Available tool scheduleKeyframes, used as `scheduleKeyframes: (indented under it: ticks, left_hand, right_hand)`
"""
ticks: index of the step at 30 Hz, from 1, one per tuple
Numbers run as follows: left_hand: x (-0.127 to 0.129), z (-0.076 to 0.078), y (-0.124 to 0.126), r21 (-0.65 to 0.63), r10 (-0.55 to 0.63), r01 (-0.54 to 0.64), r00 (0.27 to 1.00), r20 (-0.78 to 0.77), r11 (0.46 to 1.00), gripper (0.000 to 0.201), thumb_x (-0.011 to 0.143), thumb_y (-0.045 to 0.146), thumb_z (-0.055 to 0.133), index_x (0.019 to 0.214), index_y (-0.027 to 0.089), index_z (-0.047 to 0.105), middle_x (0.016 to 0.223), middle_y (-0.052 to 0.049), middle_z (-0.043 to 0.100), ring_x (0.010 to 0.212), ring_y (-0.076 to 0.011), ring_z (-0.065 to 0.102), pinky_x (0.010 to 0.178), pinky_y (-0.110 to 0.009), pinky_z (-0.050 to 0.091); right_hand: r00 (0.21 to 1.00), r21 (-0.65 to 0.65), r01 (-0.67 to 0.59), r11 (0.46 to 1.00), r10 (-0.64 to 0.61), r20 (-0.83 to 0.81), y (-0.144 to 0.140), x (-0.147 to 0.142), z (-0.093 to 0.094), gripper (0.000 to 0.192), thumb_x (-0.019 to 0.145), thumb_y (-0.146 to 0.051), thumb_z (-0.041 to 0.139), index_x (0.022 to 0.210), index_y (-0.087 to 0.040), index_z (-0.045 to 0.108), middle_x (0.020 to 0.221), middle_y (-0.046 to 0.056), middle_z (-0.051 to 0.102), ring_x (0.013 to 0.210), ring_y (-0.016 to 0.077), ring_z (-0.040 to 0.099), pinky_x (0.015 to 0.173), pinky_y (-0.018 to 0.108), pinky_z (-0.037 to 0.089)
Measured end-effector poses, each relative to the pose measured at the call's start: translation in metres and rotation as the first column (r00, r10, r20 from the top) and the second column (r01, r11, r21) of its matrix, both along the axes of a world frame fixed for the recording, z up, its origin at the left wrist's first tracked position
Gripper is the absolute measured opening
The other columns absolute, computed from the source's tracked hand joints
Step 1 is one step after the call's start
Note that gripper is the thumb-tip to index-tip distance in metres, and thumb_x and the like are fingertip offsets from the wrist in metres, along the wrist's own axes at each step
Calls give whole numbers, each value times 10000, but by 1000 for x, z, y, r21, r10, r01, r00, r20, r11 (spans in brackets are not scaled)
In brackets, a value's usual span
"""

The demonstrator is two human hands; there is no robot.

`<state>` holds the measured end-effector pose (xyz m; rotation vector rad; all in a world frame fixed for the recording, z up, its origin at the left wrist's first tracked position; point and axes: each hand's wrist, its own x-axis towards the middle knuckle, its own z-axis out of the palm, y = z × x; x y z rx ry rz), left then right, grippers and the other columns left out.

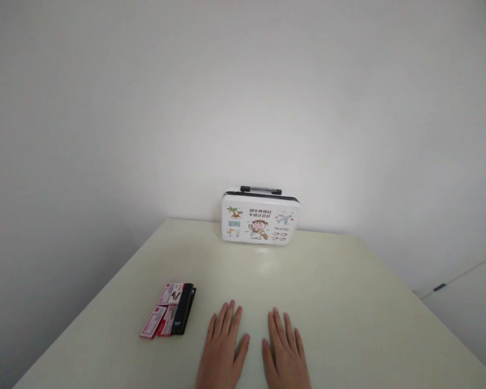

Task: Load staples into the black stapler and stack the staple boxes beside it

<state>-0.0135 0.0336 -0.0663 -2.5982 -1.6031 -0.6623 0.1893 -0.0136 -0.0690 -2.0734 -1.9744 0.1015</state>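
Black stapler (185,309), slim, lying flat, lower left of frame; red-and-white staple boxes (162,312) touching its left side. Left hand (222,348) just beside it, right hand (285,354) alongside, both flat, fingers spread, empty. Pale table (348,302). Cartoon-printed white case (260,217) upright at centre.

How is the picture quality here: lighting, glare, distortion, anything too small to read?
Head view: soft, even light with faint shadows; a mild sheen on the table before the small case; the table edges splay from wide-angle distortion; print on the red boxes beside the black stapler is too small to read; left hand and right hand look sharp.
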Motion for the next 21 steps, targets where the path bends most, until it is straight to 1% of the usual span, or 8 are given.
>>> scheduleKeyframes:
  ticks: [10, 17, 21]
  left_hand:
    - [-1, -1, -1, -11, -1, 1, 1000, 15, 1000, 647, 1029, 429, 440, 1612, 316, 183, 1676, -22, 251, 1539, -259, 253, 1210, -519, 337]
    - [-1, -2, 1, -12, -6, 6, 1000, -14, 1000, 648, 1033, 440, 429, 1614, 312, 171, 1676, -30, 249, 1537, -252, 260, 1207, -523, 339]
    - [-1, -4, 1, -3, -4, 4, 1000, 2, 1000, 650, 1030, 429, 436, 1613, 317, 172, 1675, -25, 255, 1535, -254, 267, 1202, -515, 345]
  right_hand:
    - [1000, 16, -11, 1000, 12, -14, 0, 2, -2, 631, 1030, -496, 338, 1601, -272, 190, 1650, 12, 226, 1537, 338, 185, 1197, 630, 309]
    - [1000, -9, -3, 1000, 3, 3, 0, 1, 1, 631, 1029, -503, 326, 1594, -237, 238, 1647, 24, 228, 1535, 341, 191, 1201, 627, 301]
    - [1000, 2, -4, 1000, 4, 0, 1, 2, -1, 626, 1024, -504, 336, 1590, -248, 258, 1642, 25, 246, 1531, 344, 204, 1194, 632, 310]
